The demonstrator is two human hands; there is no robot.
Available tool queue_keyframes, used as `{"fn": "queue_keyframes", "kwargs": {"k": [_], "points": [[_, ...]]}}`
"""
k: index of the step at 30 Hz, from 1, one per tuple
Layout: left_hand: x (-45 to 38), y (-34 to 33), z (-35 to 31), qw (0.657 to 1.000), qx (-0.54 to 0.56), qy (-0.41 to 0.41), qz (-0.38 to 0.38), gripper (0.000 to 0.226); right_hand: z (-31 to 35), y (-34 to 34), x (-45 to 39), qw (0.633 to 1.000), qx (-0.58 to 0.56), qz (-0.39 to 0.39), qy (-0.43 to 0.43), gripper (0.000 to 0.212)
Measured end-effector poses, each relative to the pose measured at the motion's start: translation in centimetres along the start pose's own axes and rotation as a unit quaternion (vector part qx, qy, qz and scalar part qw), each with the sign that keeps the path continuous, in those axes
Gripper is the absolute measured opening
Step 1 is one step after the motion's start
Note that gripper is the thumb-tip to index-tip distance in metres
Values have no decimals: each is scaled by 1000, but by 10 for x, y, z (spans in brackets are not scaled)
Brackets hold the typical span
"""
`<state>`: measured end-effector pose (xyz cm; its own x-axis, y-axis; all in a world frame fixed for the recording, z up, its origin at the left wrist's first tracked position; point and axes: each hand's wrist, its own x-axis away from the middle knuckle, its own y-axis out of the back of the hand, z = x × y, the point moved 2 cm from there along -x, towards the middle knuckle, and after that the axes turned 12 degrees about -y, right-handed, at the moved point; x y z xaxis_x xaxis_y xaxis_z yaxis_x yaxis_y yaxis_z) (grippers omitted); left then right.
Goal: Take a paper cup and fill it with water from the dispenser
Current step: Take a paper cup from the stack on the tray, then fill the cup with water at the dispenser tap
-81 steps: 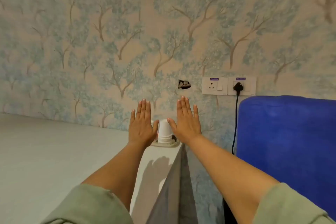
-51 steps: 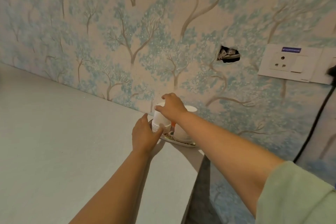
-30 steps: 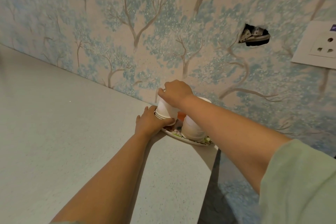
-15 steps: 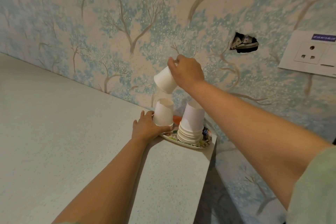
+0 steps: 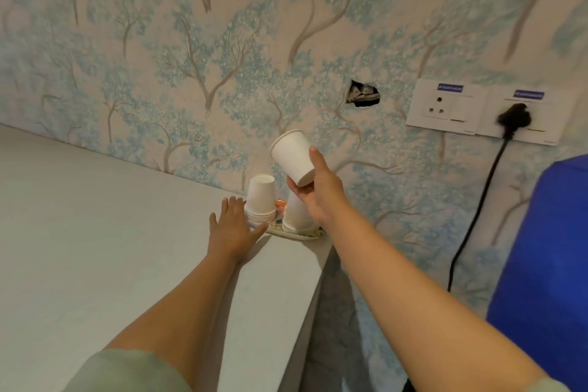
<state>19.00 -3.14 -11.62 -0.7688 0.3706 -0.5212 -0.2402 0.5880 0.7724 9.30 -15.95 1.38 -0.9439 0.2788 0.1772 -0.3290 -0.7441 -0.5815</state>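
Observation:
My right hand [image 5: 321,197] grips a white paper cup [image 5: 292,156] near its base, mouth turned up and tilted left, in the air above the counter's far corner. Two stacks of upside-down white cups stand on a patterned plate [image 5: 299,234]: the left stack [image 5: 260,199] and the right stack [image 5: 296,216], partly hidden behind my right hand. My left hand [image 5: 232,226] lies flat with fingers spread on the counter, its thumb side against the base of the left stack. A large blue water bottle [image 5: 547,264] on the dispenser shows at the right edge.
The pale grey counter [image 5: 95,248] ends at an edge just right of the plate, with a gap down to the floor. On the tree-patterned wall are a hole [image 5: 362,95], white sockets [image 5: 445,106] and a black plug [image 5: 514,118] with a cord hanging down.
My right hand lifted one cup off the left stack and turned it mouth-up while moving right. My left hand let go of the stack and lies flat. The view swung right, revealing the blue bottle.

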Motion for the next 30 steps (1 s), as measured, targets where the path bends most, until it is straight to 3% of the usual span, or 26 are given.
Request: {"fn": "queue_keyframes", "kwargs": {"k": [3, 9, 12, 20, 26, 30], "points": [[35, 16, -9, 1000, -19, -9, 13, 82, -12, 3, 29, 995, -85, 20, -46, 46], [96, 49, -20, 996, -81, 12, 44, 84, -56, 13, 80, 989, -65, 11, -134, 66], [119, 61, -23, 994, -95, 20, 42, 85, -75, 22, 104, 986, -106, 7, -127, 73], [165, 85, -37, 993, -103, 9, 56, 83, -85, 51, 179, 986, -127, 66, -84, 41], [204, 103, -52, 990, -119, 8, 72, 82, -85, 79, 241, 986, -85, 126, -66, 44], [233, 117, -69, 988, -123, 19, 93, 83, -86, 102, 280, 990, -72, 104, -62, 43]]}}
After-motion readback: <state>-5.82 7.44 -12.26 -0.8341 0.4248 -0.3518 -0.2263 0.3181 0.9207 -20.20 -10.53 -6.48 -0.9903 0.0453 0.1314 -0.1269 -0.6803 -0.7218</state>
